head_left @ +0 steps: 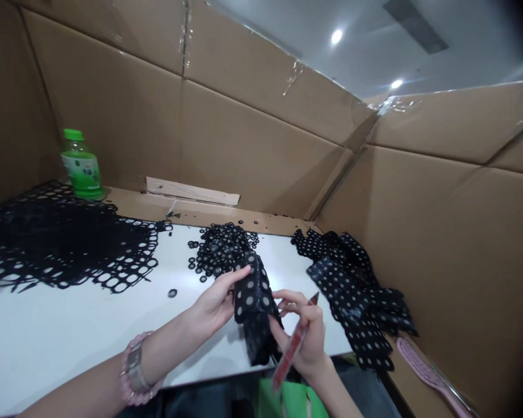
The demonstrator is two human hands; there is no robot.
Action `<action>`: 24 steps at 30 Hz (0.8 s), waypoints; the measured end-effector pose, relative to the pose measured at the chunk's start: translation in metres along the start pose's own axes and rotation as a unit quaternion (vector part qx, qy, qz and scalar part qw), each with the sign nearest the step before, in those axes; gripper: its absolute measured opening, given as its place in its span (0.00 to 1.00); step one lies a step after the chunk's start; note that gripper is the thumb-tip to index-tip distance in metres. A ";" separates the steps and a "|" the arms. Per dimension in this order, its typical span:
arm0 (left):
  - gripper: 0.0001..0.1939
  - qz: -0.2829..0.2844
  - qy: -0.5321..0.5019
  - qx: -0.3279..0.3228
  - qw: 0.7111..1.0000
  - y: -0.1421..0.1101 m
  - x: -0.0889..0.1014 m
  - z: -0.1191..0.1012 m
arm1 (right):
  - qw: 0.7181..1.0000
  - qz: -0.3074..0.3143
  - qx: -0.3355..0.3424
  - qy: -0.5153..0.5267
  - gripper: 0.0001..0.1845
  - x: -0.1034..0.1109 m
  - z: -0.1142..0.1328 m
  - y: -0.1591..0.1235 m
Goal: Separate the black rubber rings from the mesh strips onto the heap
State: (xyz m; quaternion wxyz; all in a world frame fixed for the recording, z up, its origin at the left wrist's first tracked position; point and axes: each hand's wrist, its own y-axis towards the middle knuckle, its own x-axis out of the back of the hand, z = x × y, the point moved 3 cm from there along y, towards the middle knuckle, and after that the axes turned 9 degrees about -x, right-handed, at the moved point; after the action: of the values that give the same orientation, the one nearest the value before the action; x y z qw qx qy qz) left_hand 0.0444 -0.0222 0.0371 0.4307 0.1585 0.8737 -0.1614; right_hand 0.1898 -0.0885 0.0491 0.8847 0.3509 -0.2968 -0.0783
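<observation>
Near the table's front edge, a folded black sheet (pixel 253 290) patterned with pale round spots hangs between my hands. My left hand (pixel 218 299) grips its left side, thumb on top. My right hand (pixel 303 334) pinches its lower right side and also holds a slim red pen-like tool (pixel 293 351), dark pointed tip up; its exact kind cannot be made out. Just behind the sheet is a pile of small black rings (pixel 224 247), and one loose ring (pixel 172 293) lies to the left.
Black perforated webbing (pixel 126 261) is heaped at left, beside a green bottle (pixel 82 168). More spotted black sheets (pixel 353 290) lie at right, near a pink hairbrush (pixel 427 368). Cardboard walls (pixel 261 139) enclose the white table (pixel 113 331). A cardboard strip (pixel 192 191) rests at the back.
</observation>
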 end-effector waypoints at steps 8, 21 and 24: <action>0.01 -0.064 0.045 -0.047 0.996 -0.001 0.016 -0.013 | 0.957 -0.180 -0.216 0.075 0.20 0.044 -0.026 0.008; 0.11 -0.068 0.242 -0.086 0.964 -0.019 0.050 -0.028 | 0.898 -0.285 -0.178 -0.285 0.23 0.170 -0.131 0.139; 0.11 -0.030 0.297 -0.098 0.949 -0.021 0.047 -0.035 | 0.953 -0.129 -0.171 -0.214 0.21 0.085 -0.108 0.104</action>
State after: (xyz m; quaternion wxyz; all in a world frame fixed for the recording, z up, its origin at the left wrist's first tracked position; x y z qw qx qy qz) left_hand -0.0163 -0.0196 0.0222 0.1601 0.1298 0.9780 -0.0334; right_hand 0.3138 0.0211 0.0965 0.8296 0.2043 -0.4136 -0.3145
